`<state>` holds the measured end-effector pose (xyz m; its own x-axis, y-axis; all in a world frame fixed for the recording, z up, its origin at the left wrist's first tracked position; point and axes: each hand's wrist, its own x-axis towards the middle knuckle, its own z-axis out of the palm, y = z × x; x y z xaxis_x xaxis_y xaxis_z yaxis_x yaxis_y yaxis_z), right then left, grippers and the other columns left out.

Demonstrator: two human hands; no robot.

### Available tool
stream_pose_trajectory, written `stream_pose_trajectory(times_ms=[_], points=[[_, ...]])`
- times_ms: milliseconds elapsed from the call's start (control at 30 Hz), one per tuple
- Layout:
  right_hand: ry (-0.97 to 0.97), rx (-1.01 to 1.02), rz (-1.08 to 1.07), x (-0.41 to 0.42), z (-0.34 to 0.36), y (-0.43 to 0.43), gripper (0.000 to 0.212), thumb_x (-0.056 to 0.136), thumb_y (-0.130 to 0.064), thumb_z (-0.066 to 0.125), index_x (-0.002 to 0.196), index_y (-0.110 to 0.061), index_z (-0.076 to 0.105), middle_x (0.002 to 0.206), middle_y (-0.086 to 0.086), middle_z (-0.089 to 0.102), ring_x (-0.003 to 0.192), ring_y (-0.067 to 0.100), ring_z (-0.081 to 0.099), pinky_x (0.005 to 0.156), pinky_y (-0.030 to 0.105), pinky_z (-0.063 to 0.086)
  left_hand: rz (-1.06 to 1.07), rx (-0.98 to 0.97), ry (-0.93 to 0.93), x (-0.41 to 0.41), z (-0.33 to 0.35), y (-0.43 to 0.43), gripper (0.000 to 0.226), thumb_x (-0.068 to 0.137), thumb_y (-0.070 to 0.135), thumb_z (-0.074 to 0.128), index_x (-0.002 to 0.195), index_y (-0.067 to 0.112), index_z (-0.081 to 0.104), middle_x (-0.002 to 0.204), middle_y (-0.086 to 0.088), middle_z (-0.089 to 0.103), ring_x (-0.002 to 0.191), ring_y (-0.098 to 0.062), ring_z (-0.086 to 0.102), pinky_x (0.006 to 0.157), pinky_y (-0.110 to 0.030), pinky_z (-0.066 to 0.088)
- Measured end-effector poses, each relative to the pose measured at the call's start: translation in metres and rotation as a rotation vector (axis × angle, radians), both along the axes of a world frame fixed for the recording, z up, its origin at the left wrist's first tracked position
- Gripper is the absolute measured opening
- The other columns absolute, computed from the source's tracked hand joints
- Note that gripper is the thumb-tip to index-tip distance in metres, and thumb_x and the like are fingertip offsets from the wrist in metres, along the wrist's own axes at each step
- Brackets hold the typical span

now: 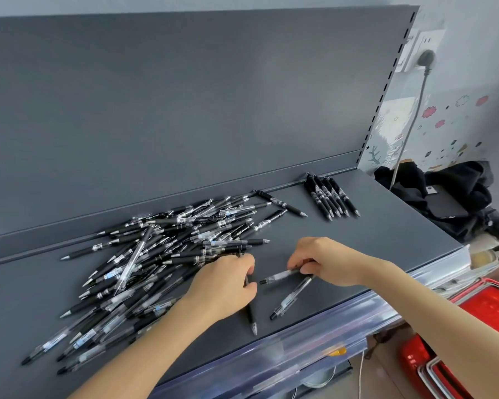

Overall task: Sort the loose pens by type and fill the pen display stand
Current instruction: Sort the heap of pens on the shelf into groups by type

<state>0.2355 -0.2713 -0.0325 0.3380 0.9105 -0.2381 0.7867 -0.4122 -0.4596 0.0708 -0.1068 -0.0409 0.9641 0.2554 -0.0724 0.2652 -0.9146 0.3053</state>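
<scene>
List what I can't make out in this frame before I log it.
Head view only:
- Pen in the left hand: barrel hidden by the fingers, type unclear.
- Print on the pile: too small, blurred.
- Whether the right hand grips both pens or one: fingers cover their ends.
- Red basket: cut off by the right edge.
- Display stand: out of frame.

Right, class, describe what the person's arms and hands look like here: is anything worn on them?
The left hand and right hand are bare: no gloves or rings that I can make out. The left forearm and right forearm are uncovered as far as the frame shows, with no sleeves, watch or bracelet in view.
</scene>
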Motion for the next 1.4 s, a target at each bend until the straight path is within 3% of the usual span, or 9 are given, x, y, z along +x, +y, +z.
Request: stream_pose_trajectory(times_ms=[200, 300, 400, 600, 800, 1033, 1133, 1233, 1400], points=[[0.032, -0.009, 0.015, -0.002, 0.003, -0.009, 0.022, 0.09, -0.005, 0.06, 0.105, -0.019, 0.067, 0.099, -0.011, 0.055, 0.085, 0.003, 0.053, 0.073, 0.002, 0.037, 0.089, -0.314, -0.077, 0.005, -0.003, -0.001, 0.032, 0.088, 0.012, 0.053, 0.112, 0.031, 0.043, 0.078, 0.003, 0.059, 0.064, -0.018, 0.06, 0.066, -0.034, 0.051], [0.033, -0.047, 0.036, -0.003, 0.005, -0.011, 0.021, 0.087, -0.009, 0.064, 0.105, -0.02, 0.067, 0.1, -0.012, 0.056, 0.087, 0.003, 0.053, 0.072, 0.002, 0.037, 0.166, -0.49, -0.128, 0.004, 0.0, 0.0, 0.033, 0.091, 0.011, 0.058, 0.114, 0.027, 0.042, 0.088, 0.007, 0.061, 0.066, -0.005, 0.068, 0.066, -0.013, 0.048], [-0.031, -0.112, 0.063, -0.003, 0.005, -0.01, 0.027, 0.086, -0.01, 0.065, 0.111, -0.022, 0.065, 0.108, -0.009, 0.057, 0.092, 0.005, 0.05, 0.076, 0.009, 0.036, 0.219, -0.606, -0.164, 0.003, 0.004, 0.001, 0.025, 0.087, 0.006, 0.061, 0.106, 0.021, 0.054, 0.086, 0.006, 0.064, 0.065, -0.006, 0.069, 0.066, -0.012, 0.049], [-0.147, -0.11, 0.055, -0.005, 0.003, 0.005, 0.023, 0.091, -0.006, 0.056, 0.111, -0.014, 0.063, 0.112, 0.0, 0.058, 0.102, 0.016, 0.052, 0.086, 0.021, 0.039, 0.296, -0.611, -0.249, -0.007, 0.012, 0.008, 0.022, 0.083, 0.007, 0.064, 0.101, 0.02, 0.064, 0.087, 0.004, 0.067, 0.066, -0.007, 0.068, 0.06, -0.01, 0.048], [0.006, 0.204, -0.158, -0.024, 0.025, 0.045, 0.026, 0.084, -0.009, 0.064, 0.071, -0.03, 0.054, 0.07, -0.012, 0.055, 0.063, 0.003, 0.048, 0.064, 0.019, 0.038, 0.416, -0.535, -0.39, -0.032, 0.034, 0.04, 0.02, 0.082, 0.012, 0.066, 0.098, 0.024, 0.064, 0.087, 0.006, 0.067, 0.07, -0.007, 0.068, 0.068, -0.018, 0.053], [0.367, 0.299, -0.312, -0.09, 0.026, 0.129, 0.011, 0.088, -0.013, 0.064, 0.098, -0.014, 0.067, 0.079, 0.001, 0.063, 0.058, 0.011, 0.053, 0.038, 0.008, 0.033, 0.56, -0.466, -0.396, -0.098, 0.039, 0.092, 0.021, 0.084, 0.016, 0.065, 0.102, 0.027, 0.062, 0.09, 0.011, 0.066, 0.077, -0.006, 0.066, 0.073, -0.021, 0.051], [0.453, 0.285, -0.245, -0.125, 0.028, 0.166, 0.009, 0.091, -0.009, 0.058, 0.093, -0.012, 0.066, 0.067, 0.0, 0.06, 0.046, 0.005, 0.05, 0.039, 0.009, 0.032, 0.628, -0.418, -0.394, -0.134, 0.036, 0.115, 0.021, 0.085, 0.016, 0.064, 0.102, 0.028, 0.061, 0.089, 0.012, 0.065, 0.078, -0.002, 0.063, 0.068, -0.014, 0.046], [0.521, 0.272, -0.202, -0.162, 0.029, 0.202, 0.01, 0.091, -0.008, 0.058, 0.089, -0.013, 0.066, 0.071, 0.003, 0.063, 0.053, 0.012, 0.052, 0.049, 0.016, 0.04, 0.713, -0.398, -0.405, -0.172, 0.035, 0.14, 0.02, 0.085, 0.015, 0.064, 0.102, 0.027, 0.061, 0.088, 0.011, 0.065, 0.079, -0.005, 0.065, 0.07, -0.016, 0.047], [0.689, 0.267, -0.185, -0.23, 0.025, 0.253, 0.01, 0.088, 0.001, 0.054, 0.087, 0.006, 0.062, 0.064, 0.012, 0.059, 0.052, 0.021, 0.049, 0.049, 0.028, 0.037, 0.859, -0.326, -0.389, -0.237, 0.026, 0.183, 0.017, 0.085, 0.015, 0.063, 0.098, 0.025, 0.062, 0.085, 0.011, 0.067, 0.077, -0.007, 0.065, 0.072, -0.022, 0.049]])
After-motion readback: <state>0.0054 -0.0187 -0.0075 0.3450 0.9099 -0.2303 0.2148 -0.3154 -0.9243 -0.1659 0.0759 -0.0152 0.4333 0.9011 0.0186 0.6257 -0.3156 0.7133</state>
